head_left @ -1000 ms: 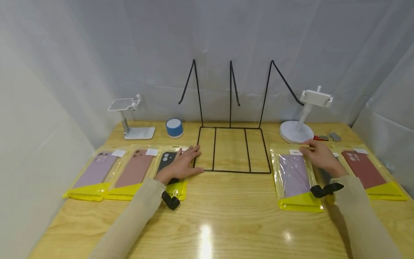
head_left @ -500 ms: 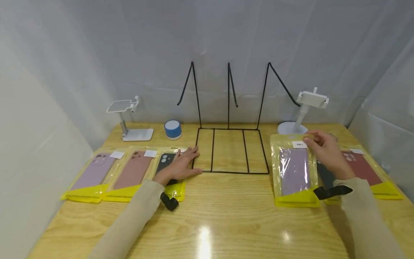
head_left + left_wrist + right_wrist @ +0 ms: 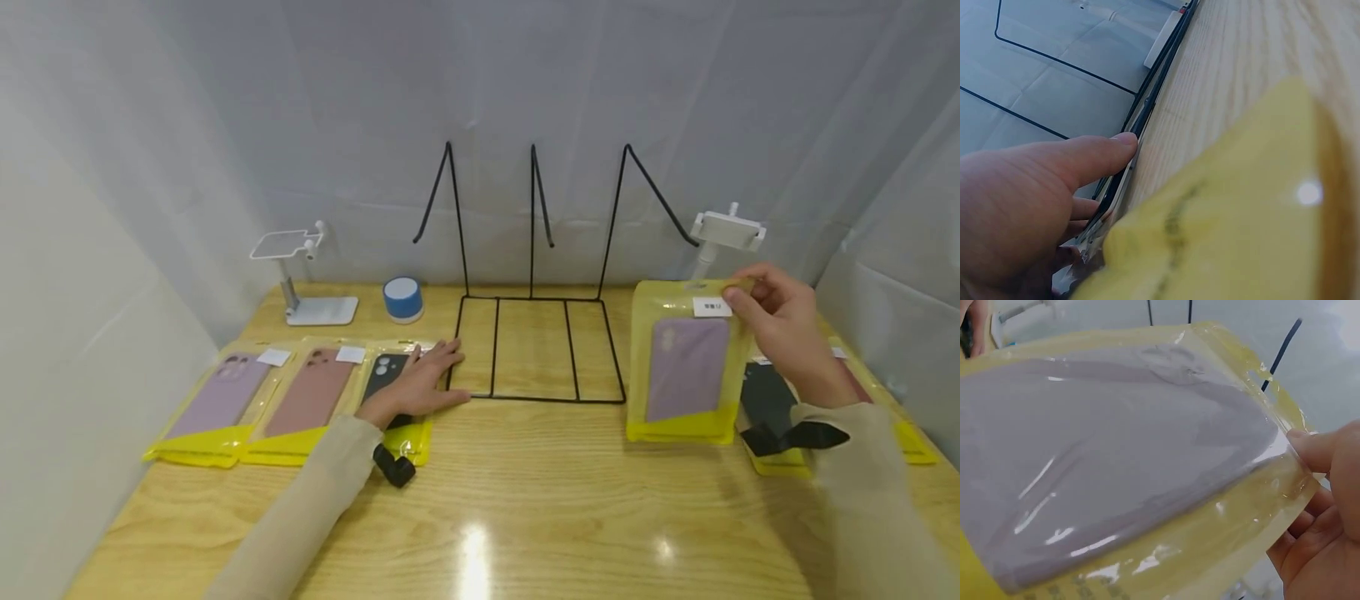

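Right hand (image 3: 787, 333) pinches top corner of purple case packet (image 3: 686, 367), thumb and fingers closed on yellow edge. Packet now lifted off table (image 3: 525, 500), hanging upright below fingertips; a second ago it lay flat. Wire rack (image 3: 536, 346) just left of it. Left hand (image 3: 420, 383) unmoved, fingers flat, spread over black case packet (image 3: 386, 371), fingertips touching rack base.

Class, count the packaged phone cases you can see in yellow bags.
6. Left row: lilac case, pink case, black case under the left hand. Right hand lifts purple case; dark case and red case behind, mostly hidden.
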`<action>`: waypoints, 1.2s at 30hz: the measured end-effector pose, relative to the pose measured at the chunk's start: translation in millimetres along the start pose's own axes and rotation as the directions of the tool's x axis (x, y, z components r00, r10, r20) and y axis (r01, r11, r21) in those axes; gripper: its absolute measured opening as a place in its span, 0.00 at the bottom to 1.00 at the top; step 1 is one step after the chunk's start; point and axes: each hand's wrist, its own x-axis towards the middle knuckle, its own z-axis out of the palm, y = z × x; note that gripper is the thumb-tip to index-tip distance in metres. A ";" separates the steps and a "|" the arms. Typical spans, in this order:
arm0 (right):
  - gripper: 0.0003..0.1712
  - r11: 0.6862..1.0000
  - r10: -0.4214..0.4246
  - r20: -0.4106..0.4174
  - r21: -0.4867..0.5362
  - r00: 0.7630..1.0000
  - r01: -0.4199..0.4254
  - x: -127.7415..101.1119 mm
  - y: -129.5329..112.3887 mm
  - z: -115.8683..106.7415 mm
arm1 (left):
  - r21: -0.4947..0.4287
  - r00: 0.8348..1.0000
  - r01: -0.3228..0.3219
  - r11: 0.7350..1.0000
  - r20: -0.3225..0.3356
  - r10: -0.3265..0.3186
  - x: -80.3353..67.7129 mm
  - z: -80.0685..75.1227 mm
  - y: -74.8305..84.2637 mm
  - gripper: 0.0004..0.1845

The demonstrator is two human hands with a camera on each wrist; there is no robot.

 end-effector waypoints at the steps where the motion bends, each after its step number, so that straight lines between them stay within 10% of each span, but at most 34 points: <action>1: 0.13 0.999 -0.010 -0.011 0.032 1.000 0.010 1.5 -4.8 0.8 | -0.002 1.000 0.001 1.000 -0.002 -0.001 -0.3 -0.5 0.5 0.37; 11: 0.07 0.947 -0.072 -0.032 0.311 0.997 0.079 7.2 -47.1 -2.3 | -0.009 1.000 0.004 1.000 0.006 -0.003 1.6 -2.1 2.6 0.37; 23: 0.08 0.988 -0.114 -0.023 -0.112 0.993 0.111 22.6 -66.3 -5.9 | -0.020 1.000 0.006 1.000 0.014 -0.006 0.3 0.2 -0.6 0.37; 36: 0.07 0.982 -0.007 0.059 -0.186 0.998 0.018 50.1 -57.8 -4.5 | -0.019 1.000 0.012 1.000 0.014 -0.012 0.8 0.6 -0.8 0.37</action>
